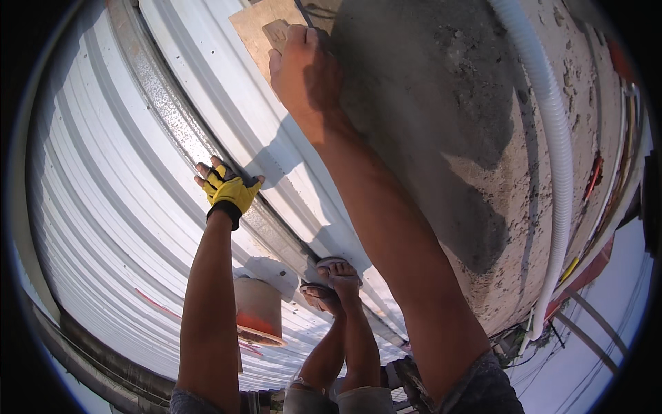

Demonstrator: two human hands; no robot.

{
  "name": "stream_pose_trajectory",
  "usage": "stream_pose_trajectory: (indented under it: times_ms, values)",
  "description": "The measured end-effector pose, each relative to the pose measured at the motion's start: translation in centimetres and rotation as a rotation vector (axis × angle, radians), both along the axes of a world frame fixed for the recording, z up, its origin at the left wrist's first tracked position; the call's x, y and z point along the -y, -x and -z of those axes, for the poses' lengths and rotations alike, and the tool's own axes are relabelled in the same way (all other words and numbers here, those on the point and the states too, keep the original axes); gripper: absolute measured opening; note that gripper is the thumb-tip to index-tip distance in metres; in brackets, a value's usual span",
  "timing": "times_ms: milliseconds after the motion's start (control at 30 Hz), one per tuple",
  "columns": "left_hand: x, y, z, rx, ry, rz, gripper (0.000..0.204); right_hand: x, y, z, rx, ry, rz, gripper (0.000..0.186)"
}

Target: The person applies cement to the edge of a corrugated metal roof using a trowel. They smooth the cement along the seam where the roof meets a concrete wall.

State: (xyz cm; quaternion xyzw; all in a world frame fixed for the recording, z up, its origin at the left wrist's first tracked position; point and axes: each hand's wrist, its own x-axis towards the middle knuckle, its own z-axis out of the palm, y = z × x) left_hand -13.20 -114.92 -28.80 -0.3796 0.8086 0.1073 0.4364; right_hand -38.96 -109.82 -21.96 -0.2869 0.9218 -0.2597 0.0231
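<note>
My right hand (308, 72) grips the handle of a wooden float (252, 36), a flat pale board, at the top of the view. The float lies at the border between the white ribbed metal sheeting and a rough wall. Grey plaster (407, 103) coats the wall beside it, darker where shadow or damp falls. My left hand (233, 192), in a yellow and black fingerless glove, rests with fingers spread on a long metal beam (176, 114) that runs across the sheeting. Nothing shows in its grasp.
White ribbed sheeting (96, 228) spreads across the left. My sandalled feet (331, 279) stand by the beam. A beige and red bucket (258, 307) sits beside my left forearm. A white corrugated hose (555, 138) hangs along the wall at right, near several cables.
</note>
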Motion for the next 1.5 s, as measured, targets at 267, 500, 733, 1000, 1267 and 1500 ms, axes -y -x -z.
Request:
stream_pose_trajectory:
  times_ms: [267, 500, 733, 1000, 1267, 1500]
  values:
    - [-1.0, 0.1, 1.7, -0.042, -0.027, 0.082, 0.131, 4.8, 5.3, 5.8, -0.087, -0.228, 0.288, 0.044]
    - [0.0, -3.0, 2.4, -0.182, 0.11, 0.148, 0.123, -20.1, -15.2, 2.8, 0.328, -0.457, 0.455, 0.037]
    - [-0.5, -4.4, 3.9, -0.376, 0.205, 0.046, 0.13, -29.8, -21.3, -0.9, 0.058, -0.354, 0.28, 0.048]
    - [-1.9, -3.5, 3.6, -0.456, 0.231, -0.058, 0.132, -3.4, -0.5, 5.0, -0.263, -0.224, 0.217, 0.02]
    - [-2.1, -3.5, 2.8, -0.437, 0.204, -0.151, 0.133, -37.5, -17.6, 2.6, 0.15, -0.66, 0.1, 0.036]
    - [-1.4, -2.4, 0.6, -0.25, 0.124, -0.188, 0.13, -41.0, -22.4, -3.2, 0.307, -0.737, 0.058, 0.038]
